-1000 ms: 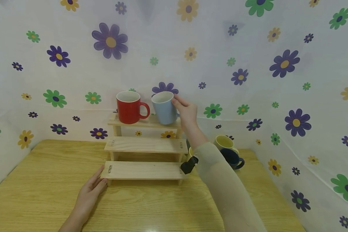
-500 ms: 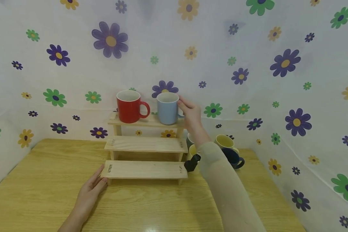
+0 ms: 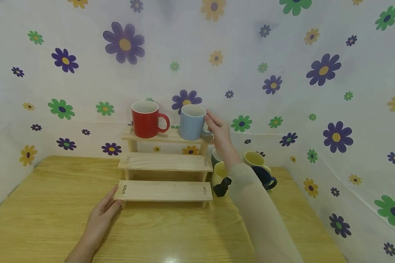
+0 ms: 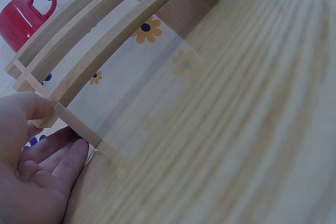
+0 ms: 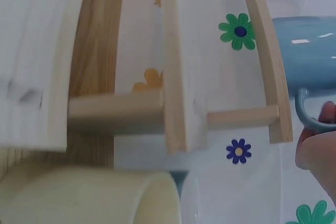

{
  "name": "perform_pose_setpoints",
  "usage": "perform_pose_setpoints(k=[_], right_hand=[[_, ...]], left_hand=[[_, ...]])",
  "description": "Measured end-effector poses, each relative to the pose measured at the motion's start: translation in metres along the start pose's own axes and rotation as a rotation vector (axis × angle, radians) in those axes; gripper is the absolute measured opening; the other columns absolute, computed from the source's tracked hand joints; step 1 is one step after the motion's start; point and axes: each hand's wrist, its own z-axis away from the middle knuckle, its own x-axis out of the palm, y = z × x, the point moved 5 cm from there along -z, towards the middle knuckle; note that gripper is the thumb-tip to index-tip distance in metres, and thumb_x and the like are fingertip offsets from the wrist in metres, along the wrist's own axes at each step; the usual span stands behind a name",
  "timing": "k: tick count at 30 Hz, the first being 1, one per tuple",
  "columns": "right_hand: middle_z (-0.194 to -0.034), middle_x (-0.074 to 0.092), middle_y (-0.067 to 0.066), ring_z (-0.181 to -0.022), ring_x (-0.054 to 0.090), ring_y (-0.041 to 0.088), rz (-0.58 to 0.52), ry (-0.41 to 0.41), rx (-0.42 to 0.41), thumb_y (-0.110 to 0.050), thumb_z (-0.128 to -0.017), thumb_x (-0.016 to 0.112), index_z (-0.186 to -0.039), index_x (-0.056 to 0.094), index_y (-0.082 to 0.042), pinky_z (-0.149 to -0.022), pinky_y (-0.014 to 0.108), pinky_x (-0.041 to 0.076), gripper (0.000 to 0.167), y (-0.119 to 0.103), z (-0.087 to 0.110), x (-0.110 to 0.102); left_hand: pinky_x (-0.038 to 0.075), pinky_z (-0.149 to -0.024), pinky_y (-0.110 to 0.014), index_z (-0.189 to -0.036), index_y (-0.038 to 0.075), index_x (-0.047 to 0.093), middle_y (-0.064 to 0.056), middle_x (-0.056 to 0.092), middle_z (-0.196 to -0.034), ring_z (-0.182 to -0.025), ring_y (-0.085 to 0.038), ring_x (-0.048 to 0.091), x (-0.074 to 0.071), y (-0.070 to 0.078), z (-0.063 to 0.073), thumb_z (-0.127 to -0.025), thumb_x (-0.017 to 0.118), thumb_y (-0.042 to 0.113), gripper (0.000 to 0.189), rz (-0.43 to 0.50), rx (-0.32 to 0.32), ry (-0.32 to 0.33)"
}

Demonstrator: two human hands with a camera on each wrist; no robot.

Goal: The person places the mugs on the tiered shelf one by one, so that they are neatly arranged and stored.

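Note:
On the top step of a three-tier wooden rack [image 3: 164,161], a light blue mug [image 3: 192,123] stands upright at the right end, its handle facing right. My right hand [image 3: 219,132] holds that handle; the right wrist view shows fingers curled at the handle [image 5: 310,121]. To the left on the same step is a red mug [image 3: 145,120], handle toward the blue one, with a gap between them. My left hand [image 3: 100,215] grips the left end of the lowest step, thumb [image 4: 39,104] at the board's end and the other fingers bent below it.
Right of the rack, partly behind my right forearm, several mugs stand on the wooden table [image 3: 52,204]: a yellow mug [image 3: 219,171], another yellow mug [image 3: 254,159] and a dark blue mug [image 3: 264,178] among them. A flower-patterned cloth [image 3: 237,69] hangs close behind the rack.
My right hand has moved the light blue mug rightward along the top step, and it has gone from tilted to upright. The left hand keeps its place on the rack.

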Motion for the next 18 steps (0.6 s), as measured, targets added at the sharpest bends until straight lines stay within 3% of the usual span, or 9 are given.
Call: perform_pose_setpoints(k=[4,8,18], right_hand=[[-0.152,0.032,0.0,-0.133,0.036,0.018,0.181,-0.104,-0.026,-0.034,-0.097,0.057,-0.149,0.033,-0.03,-0.111,0.04,0.027,0.057,0.002,0.01,-0.01],[-0.151,0.031,0.009,-0.133,0.035,0.027,0.303,-0.142,-0.033,-0.032,-0.099,0.054,-0.153,0.02,-0.033,-0.11,0.048,0.027,0.064,0.009,0.025,-0.025],[-0.146,0.036,0.021,-0.131,0.035,0.039,0.448,-0.214,-0.133,-0.017,-0.098,0.056,-0.152,0.024,-0.008,-0.109,0.05,0.028,0.063,0.028,0.064,-0.058]], left_hand=[[0.033,-0.086,-0.004,-0.153,0.031,0.02,-0.016,0.034,-0.149,-0.132,-0.019,0.036,0.0,0.002,0.0,-0.096,0.051,0.049,0.068,0.016,0.006,-0.017],[0.032,-0.085,-0.002,-0.153,0.031,0.019,-0.017,0.032,-0.15,-0.135,-0.026,0.032,0.0,0.002,0.0,-0.096,0.05,0.049,0.068,0.023,0.004,-0.026],[0.033,-0.087,-0.004,-0.153,0.03,0.02,-0.016,0.034,-0.149,-0.132,-0.021,0.036,0.0,0.002,0.0,-0.096,0.05,0.048,0.067,0.005,0.011,-0.013]])
